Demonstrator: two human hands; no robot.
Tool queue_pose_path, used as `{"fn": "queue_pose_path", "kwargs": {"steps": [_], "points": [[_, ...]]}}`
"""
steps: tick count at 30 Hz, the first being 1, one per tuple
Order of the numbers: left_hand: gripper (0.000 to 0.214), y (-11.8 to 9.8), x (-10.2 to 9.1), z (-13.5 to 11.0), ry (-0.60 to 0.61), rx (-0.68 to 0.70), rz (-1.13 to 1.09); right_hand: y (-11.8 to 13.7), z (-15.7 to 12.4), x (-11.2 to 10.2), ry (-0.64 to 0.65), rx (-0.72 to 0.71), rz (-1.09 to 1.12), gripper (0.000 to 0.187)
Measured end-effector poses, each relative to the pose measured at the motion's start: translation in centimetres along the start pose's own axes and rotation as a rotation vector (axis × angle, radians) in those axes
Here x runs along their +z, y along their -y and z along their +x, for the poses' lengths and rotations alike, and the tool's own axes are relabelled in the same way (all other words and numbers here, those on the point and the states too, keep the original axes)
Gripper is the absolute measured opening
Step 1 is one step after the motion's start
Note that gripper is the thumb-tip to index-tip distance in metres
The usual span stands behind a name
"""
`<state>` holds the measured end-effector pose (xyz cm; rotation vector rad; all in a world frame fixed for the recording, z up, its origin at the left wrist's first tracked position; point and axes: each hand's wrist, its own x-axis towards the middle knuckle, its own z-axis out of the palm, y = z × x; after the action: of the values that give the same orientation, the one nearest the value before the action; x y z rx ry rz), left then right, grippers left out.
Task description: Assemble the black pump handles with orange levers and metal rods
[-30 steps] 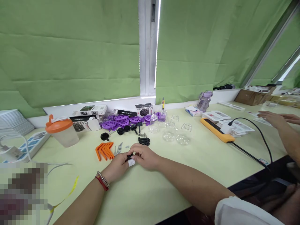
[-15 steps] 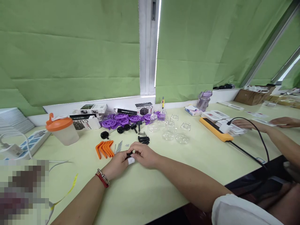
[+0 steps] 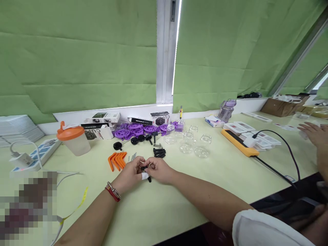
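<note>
Close together above the table, my left hand [image 3: 131, 175] and my right hand [image 3: 161, 171] both pinch a small black plastic part [image 3: 149, 179]. Fingers cover most of it, and its lower end shows below them. White tape wraps a finger of the left hand. Left of the hands lie several orange angled pieces [image 3: 117, 160], with metal rods [image 3: 132, 157] partly hidden by my left hand. Black bar-shaped pieces [image 3: 159, 153] and springs [image 3: 158, 146] lie just beyond the right hand. Farther back are black round-headed parts [image 3: 134, 140] and purple spoked discs [image 3: 135, 130].
Clear cups [image 3: 201, 151] stand behind and right of my hands. A lidded orange-topped jug [image 3: 74, 141] and a power strip [image 3: 38, 157] are at left. On the right are a yellow power strip [image 3: 238, 143], stacked white cards [image 3: 266, 140] and another person's hand [image 3: 314, 133].
The black part now shows a lower end beneath my fingers, and the fingers have shifted slightly around it. At right, the other person's hand has moved off the card stack. The view has shifted a little.
</note>
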<state>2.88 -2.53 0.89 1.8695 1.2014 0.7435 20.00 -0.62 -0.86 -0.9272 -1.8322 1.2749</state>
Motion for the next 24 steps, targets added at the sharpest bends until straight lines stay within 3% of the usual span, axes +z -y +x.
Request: {"fn": "queue_pose_path", "kwargs": {"steps": [5, 11, 16, 19, 24], "points": [[0.027, -0.4, -0.2, -0.2, 0.03, -0.019, 0.018, 0.1, 0.4, 0.8, -0.028, 0.177, 0.251, 0.01], [0.031, 0.1, -1.2, 0.1, 0.029, -0.114, 0.194, -0.8, 0.6, 1.2, -0.037, 0.189, 0.044, 0.007], [0.02, 0.9, -1.9, 0.0, 0.095, -0.178, 0.205, -0.9, 0.4, 1.5, 0.0, -0.06, -0.389, 0.007], [0.014, 1.4, -2.4, -0.1, 0.096, -0.252, 0.183, -0.4, 0.1, 1.6, 0.033, -0.222, -0.528, 0.01], [0.011, 2.2, -3.7, 0.0, 0.087, -0.283, 0.183, 0.3, -0.8, 1.9, 0.144, -0.355, -0.774, 0.023]]}}
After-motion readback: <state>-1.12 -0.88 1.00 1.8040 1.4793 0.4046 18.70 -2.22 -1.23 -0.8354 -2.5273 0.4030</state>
